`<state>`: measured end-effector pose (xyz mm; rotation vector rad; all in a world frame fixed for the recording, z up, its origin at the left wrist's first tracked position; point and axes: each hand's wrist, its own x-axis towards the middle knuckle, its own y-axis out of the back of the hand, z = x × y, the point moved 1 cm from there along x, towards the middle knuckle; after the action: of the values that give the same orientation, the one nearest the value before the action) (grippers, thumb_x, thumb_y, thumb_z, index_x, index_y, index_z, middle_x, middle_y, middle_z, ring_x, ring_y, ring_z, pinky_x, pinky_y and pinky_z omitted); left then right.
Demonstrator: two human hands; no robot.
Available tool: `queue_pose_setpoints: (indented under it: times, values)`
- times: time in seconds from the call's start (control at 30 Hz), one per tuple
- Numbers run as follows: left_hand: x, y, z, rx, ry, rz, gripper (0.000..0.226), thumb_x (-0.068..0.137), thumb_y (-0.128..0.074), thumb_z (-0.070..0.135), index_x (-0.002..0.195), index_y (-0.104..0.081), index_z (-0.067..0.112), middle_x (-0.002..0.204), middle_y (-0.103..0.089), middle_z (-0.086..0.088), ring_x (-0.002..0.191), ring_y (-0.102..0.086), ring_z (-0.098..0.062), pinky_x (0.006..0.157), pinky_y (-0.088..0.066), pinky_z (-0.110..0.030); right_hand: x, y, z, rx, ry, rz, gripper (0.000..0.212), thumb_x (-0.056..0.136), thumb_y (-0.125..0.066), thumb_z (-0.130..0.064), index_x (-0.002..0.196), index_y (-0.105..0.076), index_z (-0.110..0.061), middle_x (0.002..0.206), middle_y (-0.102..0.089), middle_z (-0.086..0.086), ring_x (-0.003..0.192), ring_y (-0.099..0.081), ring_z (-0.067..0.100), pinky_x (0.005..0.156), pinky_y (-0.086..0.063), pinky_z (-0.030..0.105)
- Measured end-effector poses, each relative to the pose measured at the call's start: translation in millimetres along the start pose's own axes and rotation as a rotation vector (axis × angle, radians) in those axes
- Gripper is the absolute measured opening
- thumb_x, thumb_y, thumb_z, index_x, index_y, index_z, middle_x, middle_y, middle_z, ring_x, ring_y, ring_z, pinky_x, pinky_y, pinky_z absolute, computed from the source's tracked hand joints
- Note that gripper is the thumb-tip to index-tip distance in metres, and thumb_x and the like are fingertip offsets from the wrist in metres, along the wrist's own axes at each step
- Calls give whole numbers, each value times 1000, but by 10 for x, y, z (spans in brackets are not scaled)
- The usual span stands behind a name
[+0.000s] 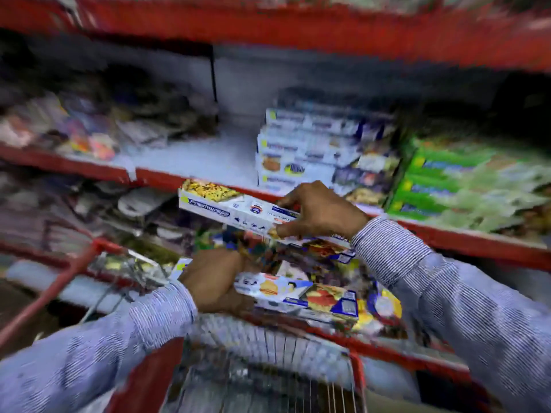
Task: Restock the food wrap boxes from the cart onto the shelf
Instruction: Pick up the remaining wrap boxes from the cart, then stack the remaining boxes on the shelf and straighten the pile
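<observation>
Red shelf (190,162) half bare; both hands grip wrap boxes, seemingly over cart (356,371).

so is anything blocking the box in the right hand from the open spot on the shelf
Nothing visible does. The right hand holds the box just before the shelf's red edge, and the bare shelf space left of the stacked boxes lies open.

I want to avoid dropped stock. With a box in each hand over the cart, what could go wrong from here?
1. The right hand pinches its white box near one end only; the long free end could tip and slip.
2. The stack on the shelf looks uneven, so sliding another box in might push it over.
3. The left hand grips its box at one end, over the loose pile in the cart.
</observation>
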<state>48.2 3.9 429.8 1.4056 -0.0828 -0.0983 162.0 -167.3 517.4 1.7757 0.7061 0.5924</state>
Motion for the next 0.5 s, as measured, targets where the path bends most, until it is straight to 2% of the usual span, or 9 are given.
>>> queue_pose_setpoints:
  times: [0.1, 0.2, 0.27, 0.37, 0.43, 0.5]
  values:
    - [283, 515, 90, 64, 9, 100, 62, 56, -78, 61, 111, -69, 33, 104, -75, -3, 99, -67, -25, 80, -52, -31, 171, 478, -33, -14, -18, 89, 45, 73, -81, -39, 108, -75, -10, 119, -73, 9, 109, -66, 26, 84, -48, 32]
    - [524, 914, 124, 45, -13, 167, 64, 55, -77, 59, 114, -67, 37, 108, -75, 0, 102, -66, -21, 81, -50, -29, 365, 819, 76, -48, -66, 187, 49, 71, -81, -45, 109, -74, -14, 112, -74, 8, 104, -66, 25, 81, -48, 32]
    - [640, 1068, 155, 31, -17, 156, 62, 58, -78, 55, 116, -67, 37, 113, -73, 2, 106, -64, -21, 86, -49, -29, 458, 946, 200, -35, -86, 231, 45, 70, -80, -41, 107, -74, -17, 108, -75, 6, 102, -67, 23, 79, -48, 30]
    - [806, 1259, 185, 17, -31, 168, 65, 58, -77, 55, 120, -64, 39, 119, -69, 4, 109, -59, -20, 89, -48, -31, 591, 1147, 376, -31, -103, 246, 40, 71, -79, -33, 106, -75, -14, 106, -77, 8, 99, -70, 23, 83, -55, 38]
    - [895, 1331, 194, 12, -27, 161, 66, 58, -78, 53, 121, -63, 39, 123, -66, 5, 110, -57, -20, 88, -46, -30, 688, 1236, 496, -28, -135, 251, 41, 75, -79, -29, 110, -72, -7, 116, -74, 12, 107, -68, 24, 92, -53, 39]
    - [995, 1369, 181, 13, -36, 156, 66, 60, -78, 52, 122, -63, 38, 125, -65, 5, 111, -56, -20, 89, -45, -30, 790, 1289, 632, -3, -172, 240, 48, 81, -77, -25, 124, -65, -7, 134, -64, 10, 122, -60, 24, 103, -46, 32]
